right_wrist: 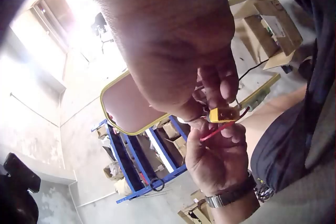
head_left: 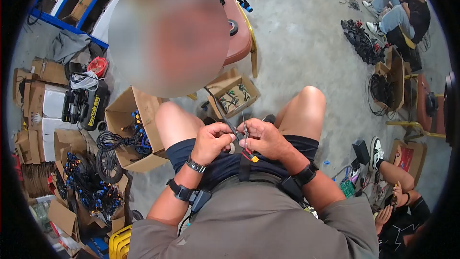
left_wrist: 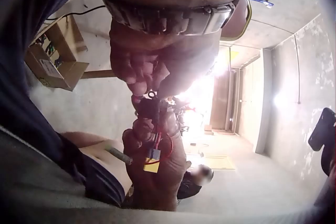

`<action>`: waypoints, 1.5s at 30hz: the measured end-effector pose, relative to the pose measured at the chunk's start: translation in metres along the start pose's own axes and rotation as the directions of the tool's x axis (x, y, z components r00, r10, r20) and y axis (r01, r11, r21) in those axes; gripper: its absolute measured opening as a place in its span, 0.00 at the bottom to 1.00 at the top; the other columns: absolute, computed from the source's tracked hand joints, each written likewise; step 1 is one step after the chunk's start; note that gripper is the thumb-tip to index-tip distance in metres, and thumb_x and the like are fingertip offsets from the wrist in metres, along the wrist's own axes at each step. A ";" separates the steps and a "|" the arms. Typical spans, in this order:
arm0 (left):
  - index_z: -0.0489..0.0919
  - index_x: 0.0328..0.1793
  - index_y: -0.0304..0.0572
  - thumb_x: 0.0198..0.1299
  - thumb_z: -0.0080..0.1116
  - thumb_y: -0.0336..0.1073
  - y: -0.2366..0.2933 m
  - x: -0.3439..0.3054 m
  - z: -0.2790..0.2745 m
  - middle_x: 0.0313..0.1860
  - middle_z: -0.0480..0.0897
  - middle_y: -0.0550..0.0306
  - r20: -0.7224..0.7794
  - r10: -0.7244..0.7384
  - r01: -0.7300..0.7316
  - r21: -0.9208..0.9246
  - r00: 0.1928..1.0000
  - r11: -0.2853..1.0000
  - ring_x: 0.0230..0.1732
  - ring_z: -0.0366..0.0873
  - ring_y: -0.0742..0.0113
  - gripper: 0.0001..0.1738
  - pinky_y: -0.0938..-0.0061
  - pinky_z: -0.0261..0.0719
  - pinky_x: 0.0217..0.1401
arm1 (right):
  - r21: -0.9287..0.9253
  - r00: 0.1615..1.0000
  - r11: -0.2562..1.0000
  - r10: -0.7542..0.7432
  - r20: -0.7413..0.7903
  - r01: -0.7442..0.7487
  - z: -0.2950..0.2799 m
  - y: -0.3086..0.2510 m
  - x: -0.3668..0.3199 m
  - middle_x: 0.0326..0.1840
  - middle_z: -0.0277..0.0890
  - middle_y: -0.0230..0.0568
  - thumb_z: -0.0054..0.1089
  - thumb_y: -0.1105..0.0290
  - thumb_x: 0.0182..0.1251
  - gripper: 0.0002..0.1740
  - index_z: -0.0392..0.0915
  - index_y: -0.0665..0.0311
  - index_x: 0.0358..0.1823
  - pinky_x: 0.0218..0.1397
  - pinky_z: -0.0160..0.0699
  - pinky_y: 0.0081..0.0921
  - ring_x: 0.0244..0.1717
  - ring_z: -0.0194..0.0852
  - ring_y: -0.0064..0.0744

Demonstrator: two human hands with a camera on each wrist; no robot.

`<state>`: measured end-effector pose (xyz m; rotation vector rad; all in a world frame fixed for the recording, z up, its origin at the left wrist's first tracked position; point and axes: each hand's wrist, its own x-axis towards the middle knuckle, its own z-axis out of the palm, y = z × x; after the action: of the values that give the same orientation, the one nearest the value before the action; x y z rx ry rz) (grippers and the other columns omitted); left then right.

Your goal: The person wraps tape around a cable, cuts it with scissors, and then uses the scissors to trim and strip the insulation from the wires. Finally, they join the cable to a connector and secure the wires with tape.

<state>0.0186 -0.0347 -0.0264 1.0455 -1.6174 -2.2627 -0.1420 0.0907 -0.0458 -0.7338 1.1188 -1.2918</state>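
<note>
In front of the lap, both hands meet over a small wire assembly. With thumb and fingers, my left hand (head_left: 213,141) pinches a black cable (head_left: 222,110) that runs up and away past the knee. Close beside it, my right hand (head_left: 266,139) pinches a wire lead whose yellow connector (head_left: 254,158) hangs below the fingers. A red wire (right_wrist: 218,131) loops by that connector. In the left wrist view a small dark part (left_wrist: 149,107) sits between the two hands' fingertips, mostly covered by them.
Beyond the knees stands a small open box (head_left: 235,93) of wire pieces. Larger cartons of cables (head_left: 136,134) lie to the left, near a black Boylair machine (head_left: 93,105). A pink chair (head_left: 237,29) is ahead. Two other people sit at the right, near bundled black cables (head_left: 362,43).
</note>
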 end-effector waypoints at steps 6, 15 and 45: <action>0.75 0.44 0.32 0.52 0.63 0.21 -0.002 0.001 0.002 0.29 0.81 0.57 -0.055 0.028 -0.036 -0.142 0.998 0.989 0.25 0.78 0.72 0.13 0.80 0.75 0.28 | -0.048 0.999 0.998 -0.044 -0.011 0.044 0.004 0.005 -0.003 0.41 0.74 0.36 0.61 0.84 0.60 0.20 0.69 0.72 0.53 0.40 0.76 0.19 0.39 0.74 0.18; 0.67 0.58 0.31 0.48 0.57 0.14 -0.003 0.002 0.002 0.33 0.82 0.50 -0.131 0.022 -0.050 -0.218 0.991 0.975 0.27 0.80 0.67 0.28 0.76 0.81 0.29 | -0.582 0.938 0.753 -0.343 0.048 0.306 0.010 -0.010 0.002 0.35 0.75 0.44 0.67 0.71 0.53 0.18 0.74 0.65 0.45 0.37 0.76 0.33 0.35 0.77 0.41; 0.64 0.64 0.27 0.47 0.51 0.13 0.007 0.019 -0.008 0.31 0.82 0.55 -0.113 0.048 -0.060 -0.103 0.992 0.993 0.25 0.80 0.70 0.33 0.78 0.78 0.27 | -0.720 0.980 0.669 -0.182 0.080 0.183 0.008 -0.035 0.030 0.31 0.78 0.51 0.67 0.66 0.49 0.18 0.75 0.68 0.40 0.36 0.77 0.37 0.32 0.80 0.49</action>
<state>0.0075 -0.0537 -0.0298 1.0665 -1.4482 -2.1885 -0.1496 0.0545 -0.0180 -1.4731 1.6143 -0.9721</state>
